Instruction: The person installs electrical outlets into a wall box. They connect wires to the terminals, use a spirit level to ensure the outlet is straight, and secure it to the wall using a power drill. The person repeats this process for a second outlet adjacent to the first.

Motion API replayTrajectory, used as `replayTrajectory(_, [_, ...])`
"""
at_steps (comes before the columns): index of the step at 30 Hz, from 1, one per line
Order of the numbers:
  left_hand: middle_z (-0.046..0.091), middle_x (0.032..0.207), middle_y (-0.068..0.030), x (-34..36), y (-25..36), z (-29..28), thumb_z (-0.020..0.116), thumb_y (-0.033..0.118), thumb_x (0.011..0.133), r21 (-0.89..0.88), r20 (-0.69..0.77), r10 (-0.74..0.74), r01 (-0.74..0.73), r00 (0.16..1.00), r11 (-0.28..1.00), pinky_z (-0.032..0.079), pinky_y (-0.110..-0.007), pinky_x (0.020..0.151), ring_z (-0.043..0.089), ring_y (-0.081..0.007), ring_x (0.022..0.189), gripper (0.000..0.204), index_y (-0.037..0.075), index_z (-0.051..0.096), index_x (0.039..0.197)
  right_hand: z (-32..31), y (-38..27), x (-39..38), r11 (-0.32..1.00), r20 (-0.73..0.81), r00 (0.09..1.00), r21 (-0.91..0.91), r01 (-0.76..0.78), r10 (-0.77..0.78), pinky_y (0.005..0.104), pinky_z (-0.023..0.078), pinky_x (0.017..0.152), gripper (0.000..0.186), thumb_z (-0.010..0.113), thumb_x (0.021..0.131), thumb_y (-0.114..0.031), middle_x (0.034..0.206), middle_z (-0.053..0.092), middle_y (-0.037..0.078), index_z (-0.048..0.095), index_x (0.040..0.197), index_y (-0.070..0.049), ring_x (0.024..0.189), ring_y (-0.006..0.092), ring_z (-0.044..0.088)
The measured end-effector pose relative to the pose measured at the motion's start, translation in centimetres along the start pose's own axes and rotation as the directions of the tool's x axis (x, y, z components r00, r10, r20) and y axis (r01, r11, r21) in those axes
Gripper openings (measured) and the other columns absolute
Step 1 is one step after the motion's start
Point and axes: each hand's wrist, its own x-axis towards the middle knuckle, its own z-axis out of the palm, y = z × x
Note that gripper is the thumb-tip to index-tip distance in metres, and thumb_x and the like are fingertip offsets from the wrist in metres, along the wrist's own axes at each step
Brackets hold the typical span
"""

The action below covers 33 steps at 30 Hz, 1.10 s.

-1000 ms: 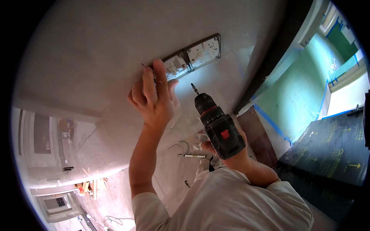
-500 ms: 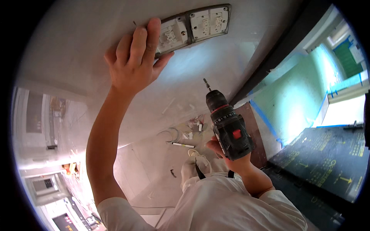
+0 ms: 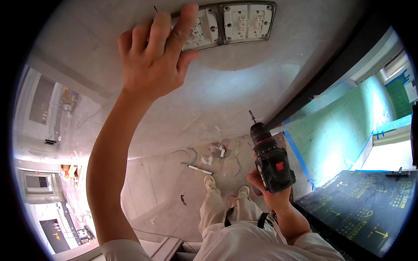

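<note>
Across the left end of a white switch panel [image 3: 203,28] at the top of the view, my left hand [image 3: 152,61] lies with its fingers stretched and apart. Its index finger crosses the panel's front and the thumb is at the lower edge; the panel's left end is hidden behind the fingers. Joined to it on the right is a second white switch panel [image 3: 248,24] in the same dark frame. My right hand [image 3: 275,195] grips a black and red cordless drill [image 3: 272,163], low and right of the panels. The drill's bit [image 3: 252,116] points up and touches nothing.
A dark vertical post [image 3: 324,74] stands right of the wall. Beyond it are green sheeting edged with blue tape [image 3: 298,161] and a black printed board [image 3: 361,198]. On the floor lie wire scraps [image 3: 191,154] and a white marker-like stick [image 3: 200,169].
The drill now sits lower and farther right in view. My left index finger and thumb have spread apart at the panel. The view has shifted, showing both my feet.
</note>
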Motion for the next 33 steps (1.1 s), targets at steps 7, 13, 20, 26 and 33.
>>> replayTrajectory(7, [0.044, 0.138, -0.0001, -0.2, 0.3, 1.4, 0.091, 0.050, 0.070, -0.133, -0.095, -0.023, 0.010, 0.995, 0.991, 0.032, -0.041, 0.101, 0.041, -0.0222, 0.119, 0.092, 0.024, 0.060, 0.152, -0.1, 0.1, 0.6, 0.998, 0.088, 0.995, -0.043, -0.038, 0.042, 0.0286, 0.054, 0.076, 0.040, 0.093, 0.079, -0.015, 0.107, 0.075, 0.004, 0.071, 0.112, -0.008, 0.090, 0.0160, 0.072])
replayTrajectory(13, [0.046, 0.140, -0.0067, -0.1, -0.4, 1.7, 0.089, 0.045, 0.070, -0.138, -0.131, 0.042, -0.060, 0.991, 0.989, 0.037, -0.043, 0.098, 0.046, -0.0271, 0.119, 0.093, 0.013, 0.058, 0.152, 0.4, -1.9, 2.6, 0.989, 0.079, 0.996, 0.139, -0.052, 0.041, 0.0317, 0.055, 0.084, 0.047, 0.094, 0.079, -0.017, 0.115, 0.074, 0.004, 0.071, 0.119, -0.010, 0.098, 0.0191, 0.073])
replayTrajectory(20, [0.050, 0.133, -0.0177, 0.1, -1.7, 2.3, 0.083, 0.038, 0.070, -0.074, -0.202, 0.195, -0.213, 0.960, 0.974, 0.037, -0.051, 0.097, 0.050, -0.0358, 0.113, 0.091, 0.000, 0.057, 0.149, 0.7, -1.6, 3.1, 0.933, 0.090, 0.963, -0.237, 0.269, -0.255, 0.0320, 0.055, 0.086, 0.048, 0.093, 0.080, -0.025, 0.114, 0.074, 0.002, 0.071, 0.120, -0.012, 0.096, 0.0177, 0.073])
replayTrajectory(26, [0.046, 0.138, -0.0070, 0.1, -0.3, 1.6, 0.084, 0.050, 0.075, -0.026, -0.138, 0.128, -0.132, 0.982, 0.991, 0.034, -0.043, 0.098, 0.044, -0.0267, 0.116, 0.089, 0.011, 0.060, 0.150, 1.0, -1.8, 4.1, 0.961, 0.079, 0.958, 0.006, 0.277, -0.276, 0.0303, 0.054, 0.088, 0.044, 0.092, 0.082, -0.026, 0.112, 0.074, 0.000, 0.071, 0.118, -0.013, 0.096, 0.0152, 0.073])
replayTrajectory(33, [0.047, 0.138, -0.0023, 0.2, -0.4, 1.7, 0.084, 0.055, 0.077, -0.039, -0.163, 0.104, -0.112, 0.981, 0.993, 0.033, -0.040, 0.098, 0.041, -0.0220, 0.113, 0.087, 0.015, 0.061, 0.151, 2.5, -2.7, 5.5, 0.974, -0.033, 0.976, -0.082, 0.212, -0.215, 0.0294, 0.056, 0.082, 0.045, 0.094, 0.078, -0.028, 0.109, 0.073, 0.001, 0.071, 0.115, -0.014, 0.092, 0.0162, 0.073])
